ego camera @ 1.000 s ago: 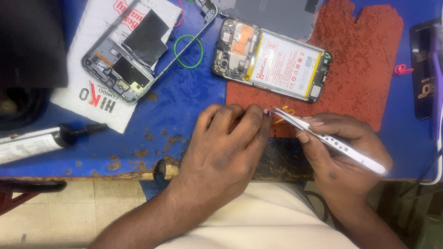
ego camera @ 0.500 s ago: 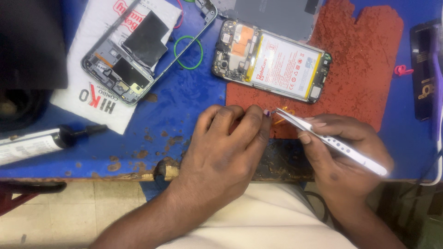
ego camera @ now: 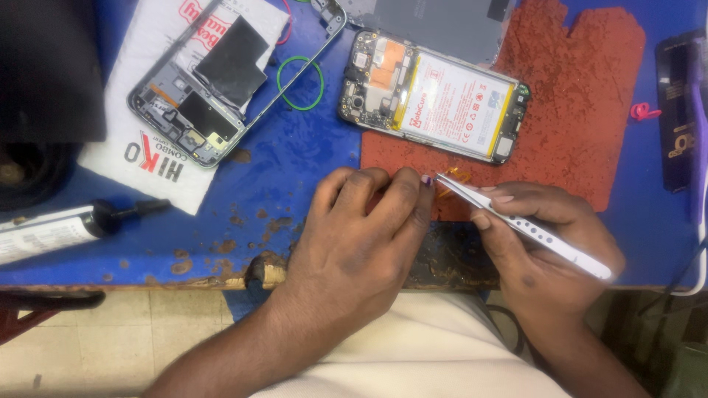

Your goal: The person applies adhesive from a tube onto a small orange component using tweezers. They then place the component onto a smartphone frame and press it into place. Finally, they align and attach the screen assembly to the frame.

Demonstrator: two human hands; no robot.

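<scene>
— What's being worked on?

— A tiny orange part (ego camera: 451, 179), thin and crinkled, perhaps a strip of flex ribbon; it is too small to tell for sure. It sits at the near edge of the red mat (ego camera: 582, 125), right where the tips of the tweezers (ego camera: 523, 227) meet the left hand's fingertips.

— And the hands?

— The right hand (ego camera: 542, 247) has thumb and fingers closed narrowly round the silver tweezers, which slant from near right up to the far left. The left hand (ego camera: 365, 243) lies knuckles up, fingers curled and bunched together, tips pressed down beside the part; whether they pinch it I cannot tell, since the hand hides its underside.

— The surface?

— A blue table (ego camera: 243, 221), scuffed and rust-spotted, with a chipped near edge. Below it shows pale tiled floor.

— What else lies about?

— Beyond the hands, an opened phone (ego camera: 435, 96) with a white battery rests on the mat's far left corner. Further left, a phone frame (ego camera: 221, 81) lies on a white printed sheet (ego camera: 125, 158), a green rubber band (ego camera: 300, 83) just beside it. A glue tube with a black nozzle (ego camera: 74, 225) lies at the near left, and a dark box (ego camera: 678, 110) at the far right.
</scene>
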